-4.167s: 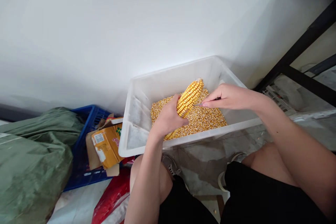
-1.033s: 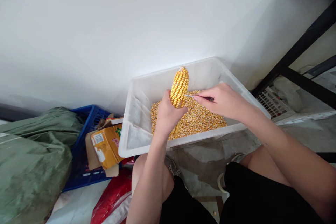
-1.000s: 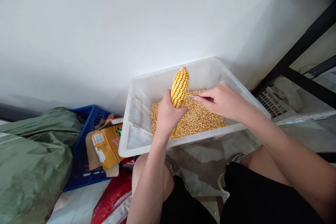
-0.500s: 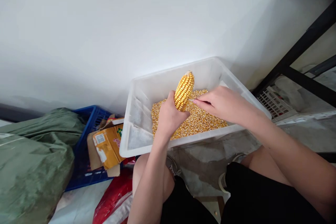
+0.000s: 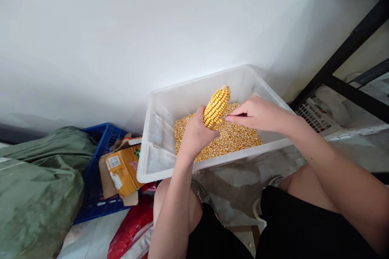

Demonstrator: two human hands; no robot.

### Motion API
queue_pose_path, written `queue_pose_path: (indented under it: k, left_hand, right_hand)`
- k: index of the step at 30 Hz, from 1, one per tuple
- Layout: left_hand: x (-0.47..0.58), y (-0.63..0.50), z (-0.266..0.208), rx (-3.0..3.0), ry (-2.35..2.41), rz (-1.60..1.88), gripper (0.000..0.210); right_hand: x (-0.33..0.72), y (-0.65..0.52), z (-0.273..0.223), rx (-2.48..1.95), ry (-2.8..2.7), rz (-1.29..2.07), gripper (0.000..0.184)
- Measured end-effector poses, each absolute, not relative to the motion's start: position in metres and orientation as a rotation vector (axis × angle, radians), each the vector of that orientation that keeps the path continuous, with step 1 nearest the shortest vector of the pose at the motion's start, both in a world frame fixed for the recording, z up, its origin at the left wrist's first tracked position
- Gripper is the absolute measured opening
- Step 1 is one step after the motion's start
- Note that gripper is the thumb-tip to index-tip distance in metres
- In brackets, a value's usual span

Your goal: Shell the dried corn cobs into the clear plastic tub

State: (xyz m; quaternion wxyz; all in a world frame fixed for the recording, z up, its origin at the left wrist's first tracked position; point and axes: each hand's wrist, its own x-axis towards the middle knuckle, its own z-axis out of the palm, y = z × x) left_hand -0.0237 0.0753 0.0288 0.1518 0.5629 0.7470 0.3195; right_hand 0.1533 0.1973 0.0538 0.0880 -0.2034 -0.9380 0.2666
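Observation:
An ear of corn (image 5: pixel 216 106) with yellow kernels is held by its lower end in my left hand (image 5: pixel 197 132), its pale tip leaning up and to the right. Fingers closed, my right hand (image 5: pixel 253 114) grips a thin metal tool (image 5: pixel 223 118), perhaps a screwdriver; most of its handle is hidden. The tool's end meets the lower right side of the ear. Below both hands, loose corn kernels (image 5: pixel 234 139) cover the bottom of a translucent white plastic bin (image 5: pixel 165 176).
Left of the bin stands a blue crate (image 5: pixel 94 204) with torn orange cardboard (image 5: pixel 125 170) in it. A green cloth bundle (image 5: pixel 39 186) lies at far left, near a red bag (image 5: pixel 130 226). On the right are a black metal frame (image 5: pixel 343 54) and a white basket (image 5: pixel 317 117).
The ear of corn has tilted further to the right in my left hand. My right hand, with the tool, has shifted slightly, its wrist a little higher.

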Motion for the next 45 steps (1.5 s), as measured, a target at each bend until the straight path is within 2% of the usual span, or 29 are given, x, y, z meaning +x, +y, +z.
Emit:
queue_pose_path:
  k: [8,13,18,20,31,36,40,45]
  left_hand:
    - [-0.025,0.076,0.025,1.465,2.378,0.813,0.04]
    - [-0.029,0.076,0.024,1.339,2.496,0.868,0.039]
    - [-0.028,0.079,0.024,1.338,2.429,0.894,0.04]
    - [-0.025,0.08,0.025,1.335,2.366,0.91,0.038]
    - [-0.021,0.081,0.022,1.357,2.314,1.046,0.039]
    - [-0.024,0.079,0.024,1.324,2.27,1.127,0.04]
    - [-0.029,0.077,0.025,1.311,2.239,1.115,0.039]
    - [-0.03,0.076,0.027,1.321,2.214,1.061,0.035]
  right_hand:
    - [0.144,0.186,0.044,-0.734,-2.752,0.816,0.045]
    - [0.143,0.188,0.039,-0.82,-2.672,0.897,0.046]
    - [0.122,0.173,0.024,-0.807,-2.317,0.97,0.026]
    - [0.113,0.168,0.018,-0.769,-2.248,0.947,0.024]
    - [0.11,0.162,0.023,-0.692,-2.249,0.763,0.026]
    - [0.116,0.178,0.022,-0.853,-2.229,0.859,0.036]
    - [0.129,0.199,0.025,-0.898,-2.369,0.801,0.042]
    - [0.147,0.205,0.044,-0.817,-2.493,0.804,0.039]
